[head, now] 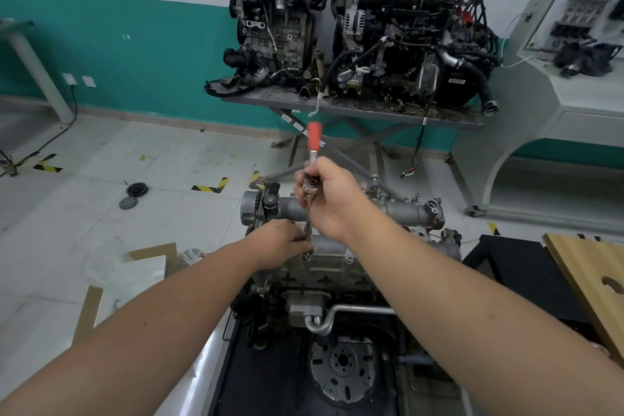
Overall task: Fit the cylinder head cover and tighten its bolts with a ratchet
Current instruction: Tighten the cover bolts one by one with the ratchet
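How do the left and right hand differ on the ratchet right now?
The right hand grips the ratchet at its head, raised above the cylinder head cover. The left hand sits low on the cover, fingers at the extension's lower end. Both touch the same tool.

Both hands crowded the left end of the cylinder head cover (332, 246), the ratchet (312, 162) rising between them. Its right end (405, 209) lay open to reach from above. Far behind, the engine table (354, 105) blocked passage; the wooden board (587, 277) hemmed the near right.
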Available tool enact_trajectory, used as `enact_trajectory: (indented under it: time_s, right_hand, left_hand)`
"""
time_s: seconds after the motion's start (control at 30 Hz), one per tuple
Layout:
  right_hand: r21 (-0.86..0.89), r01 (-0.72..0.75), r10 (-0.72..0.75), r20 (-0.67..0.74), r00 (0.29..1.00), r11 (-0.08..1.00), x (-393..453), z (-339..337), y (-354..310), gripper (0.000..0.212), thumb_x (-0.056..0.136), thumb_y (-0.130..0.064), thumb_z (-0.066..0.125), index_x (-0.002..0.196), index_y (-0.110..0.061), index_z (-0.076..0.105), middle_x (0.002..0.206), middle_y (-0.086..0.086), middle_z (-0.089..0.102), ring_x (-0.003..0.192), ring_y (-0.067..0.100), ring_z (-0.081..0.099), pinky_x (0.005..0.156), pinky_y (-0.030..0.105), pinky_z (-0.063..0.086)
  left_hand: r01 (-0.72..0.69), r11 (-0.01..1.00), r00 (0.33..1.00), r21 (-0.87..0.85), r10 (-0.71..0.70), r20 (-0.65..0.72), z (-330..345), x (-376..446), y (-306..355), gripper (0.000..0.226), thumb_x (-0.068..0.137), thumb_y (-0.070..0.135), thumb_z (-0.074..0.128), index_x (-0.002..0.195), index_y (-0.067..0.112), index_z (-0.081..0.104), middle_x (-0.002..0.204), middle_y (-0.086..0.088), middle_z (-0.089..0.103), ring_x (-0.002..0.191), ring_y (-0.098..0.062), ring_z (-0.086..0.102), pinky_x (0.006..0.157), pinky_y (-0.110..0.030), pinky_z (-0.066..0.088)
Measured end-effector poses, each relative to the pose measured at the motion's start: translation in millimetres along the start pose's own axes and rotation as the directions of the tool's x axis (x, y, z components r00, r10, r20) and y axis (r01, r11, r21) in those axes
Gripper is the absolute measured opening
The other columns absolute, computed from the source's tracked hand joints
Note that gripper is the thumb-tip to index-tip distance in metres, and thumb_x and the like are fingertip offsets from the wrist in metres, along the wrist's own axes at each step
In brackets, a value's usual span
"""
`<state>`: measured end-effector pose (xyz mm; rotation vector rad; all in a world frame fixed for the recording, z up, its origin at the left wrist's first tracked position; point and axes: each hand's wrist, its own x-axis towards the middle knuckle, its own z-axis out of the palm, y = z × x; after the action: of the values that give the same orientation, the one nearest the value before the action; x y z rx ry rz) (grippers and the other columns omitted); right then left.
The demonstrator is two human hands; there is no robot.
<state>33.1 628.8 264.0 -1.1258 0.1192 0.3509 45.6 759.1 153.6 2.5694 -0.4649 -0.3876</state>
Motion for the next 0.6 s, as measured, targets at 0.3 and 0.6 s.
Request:
enact_trajectory:
  time_s: [0.3, 0.6]
  right_hand:
    - [-0.635, 0.596, -0.632, 0.211, 0.746, 0.492, -1.0, -15.2, 30.5, 0.027, 0.100, -0.028, 0.058, 0.124, -0.025, 0.069, 0.138, -0.005, 0.058, 0.124, 0.003, 0.054, 0.101, 0.018, 0.043]
    - [-0.682, 0.470, -0.541, 0.731, 0.416, -0.560, 7.2, -26.6, 13.3, 0.019, 0.087, -0.011, 0.061, 0.102, -0.008, 0.072, 0.090, 0.007, 0.067, 0.082, 0.031, 0.061, 0.073, 0.041, 0.049]
  left_hand:
    - [-0.026, 0.999, 0.998, -0.037, 0.024, -0.060, 6.6, -7.5, -2.6, 0.033, 0.101, 0.034, 0.054, 0.068, 0.034, 0.051, 0.069, 0.011, 0.052, 0.063, -0.004, 0.049, 0.058, -0.024, 0.032]
    - [0.002, 0.997, 0.999, -0.080, -0.005, -0.050, 14.2, -7.0, -9.7, 0.019, 0.099, 0.048, 0.051, 0.085, 0.038, 0.060, 0.074, 0.020, 0.062, 0.068, 0.002, 0.057, 0.061, -0.023, 0.038]
